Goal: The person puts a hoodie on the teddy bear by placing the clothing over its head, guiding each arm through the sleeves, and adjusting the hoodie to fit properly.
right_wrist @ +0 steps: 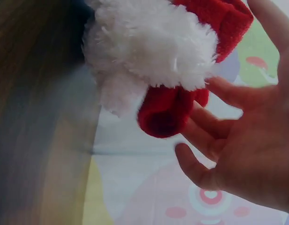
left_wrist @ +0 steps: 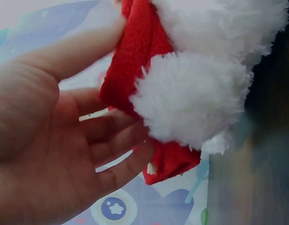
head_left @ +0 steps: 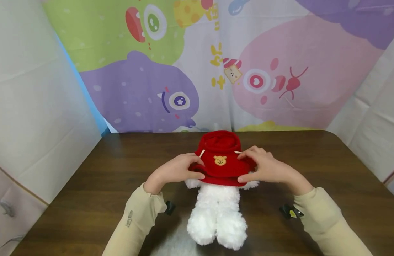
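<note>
A white plush toy [head_left: 217, 213] lies on its back on the table, its legs toward me. Over its upper body is a small red hoodie [head_left: 221, 169] with a yellow bear-face patch [head_left: 220, 160] and pale drawstring ends; the toy's head is hidden. My left hand [head_left: 181, 169] holds the hoodie's left side, thumb at the hem and fingers behind the cloth. On the opposite side my right hand [head_left: 264, 167] grips the cloth between thumb and fingers. White fluffy arms show below the hoodie, as the left wrist view shows with one fluffy paw [left_wrist: 191, 98] beside the red cloth [left_wrist: 137, 56].
The brown wooden table [head_left: 104, 185] has a rounded far right corner. Behind it hangs a curtain [head_left: 213, 106] printed with cartoon monsters. Pale cloth walls [head_left: 33, 89] stand at both sides. A light grey patch [head_left: 177, 234] lies near the front edge.
</note>
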Action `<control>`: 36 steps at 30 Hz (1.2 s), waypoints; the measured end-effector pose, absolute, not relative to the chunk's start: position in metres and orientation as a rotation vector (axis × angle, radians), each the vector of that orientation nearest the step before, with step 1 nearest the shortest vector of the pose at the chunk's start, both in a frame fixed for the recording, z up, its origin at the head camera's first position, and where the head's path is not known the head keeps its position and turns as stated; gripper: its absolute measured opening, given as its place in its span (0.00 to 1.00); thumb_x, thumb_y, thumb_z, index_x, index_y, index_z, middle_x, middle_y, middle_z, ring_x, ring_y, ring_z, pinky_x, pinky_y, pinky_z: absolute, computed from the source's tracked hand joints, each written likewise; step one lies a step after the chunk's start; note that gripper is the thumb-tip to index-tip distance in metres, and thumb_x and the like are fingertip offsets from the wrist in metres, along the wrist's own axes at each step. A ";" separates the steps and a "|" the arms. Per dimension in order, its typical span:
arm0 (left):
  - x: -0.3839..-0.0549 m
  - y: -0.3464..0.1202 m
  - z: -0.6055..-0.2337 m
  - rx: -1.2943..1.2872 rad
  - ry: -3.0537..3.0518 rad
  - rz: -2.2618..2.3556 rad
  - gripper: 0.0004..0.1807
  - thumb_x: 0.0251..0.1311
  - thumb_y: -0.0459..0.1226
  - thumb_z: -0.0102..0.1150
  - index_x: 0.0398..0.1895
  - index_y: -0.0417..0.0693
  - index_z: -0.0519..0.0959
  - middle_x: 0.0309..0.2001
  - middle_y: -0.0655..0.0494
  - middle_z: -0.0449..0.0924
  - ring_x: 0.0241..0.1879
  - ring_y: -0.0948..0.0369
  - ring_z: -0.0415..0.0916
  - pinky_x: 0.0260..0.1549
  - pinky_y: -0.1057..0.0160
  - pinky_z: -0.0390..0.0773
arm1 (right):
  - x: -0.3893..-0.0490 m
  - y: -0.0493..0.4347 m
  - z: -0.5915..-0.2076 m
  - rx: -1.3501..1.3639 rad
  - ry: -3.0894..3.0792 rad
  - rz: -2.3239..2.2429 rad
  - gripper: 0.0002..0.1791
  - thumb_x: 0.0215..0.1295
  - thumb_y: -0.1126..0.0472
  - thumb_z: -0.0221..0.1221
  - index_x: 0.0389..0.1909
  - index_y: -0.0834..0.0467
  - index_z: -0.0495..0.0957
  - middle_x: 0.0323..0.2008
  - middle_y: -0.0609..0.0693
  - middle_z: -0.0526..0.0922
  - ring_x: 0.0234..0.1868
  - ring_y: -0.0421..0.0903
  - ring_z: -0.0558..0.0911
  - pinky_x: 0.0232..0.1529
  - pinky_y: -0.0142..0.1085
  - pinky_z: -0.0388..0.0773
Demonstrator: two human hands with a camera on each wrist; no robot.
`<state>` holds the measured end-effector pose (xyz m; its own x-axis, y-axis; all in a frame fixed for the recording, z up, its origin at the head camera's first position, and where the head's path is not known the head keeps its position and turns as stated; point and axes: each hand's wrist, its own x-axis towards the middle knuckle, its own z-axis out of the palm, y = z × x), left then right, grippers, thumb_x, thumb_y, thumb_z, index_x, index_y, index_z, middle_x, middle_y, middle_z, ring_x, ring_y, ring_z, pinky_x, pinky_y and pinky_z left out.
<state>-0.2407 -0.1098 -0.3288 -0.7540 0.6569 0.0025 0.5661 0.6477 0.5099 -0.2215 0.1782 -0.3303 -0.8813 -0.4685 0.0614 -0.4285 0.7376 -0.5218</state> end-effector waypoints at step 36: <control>-0.258 -0.080 -0.318 0.624 2.739 1.506 0.07 0.59 0.33 0.55 0.38 0.45 0.80 0.31 0.52 0.81 0.24 0.63 0.77 0.27 0.66 0.79 | -0.243 0.188 -0.314 -0.676 2.485 -1.570 0.12 0.64 0.67 0.51 0.46 0.68 0.69 0.43 0.64 0.76 0.38 0.50 0.81 0.40 0.40 0.79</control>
<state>-0.2582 -0.0801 -0.3177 -0.9224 0.3148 0.2237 0.3576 0.4773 0.8027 -0.2430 0.1882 -0.3136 -0.8921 -0.4332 0.1288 -0.3024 0.3603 -0.8825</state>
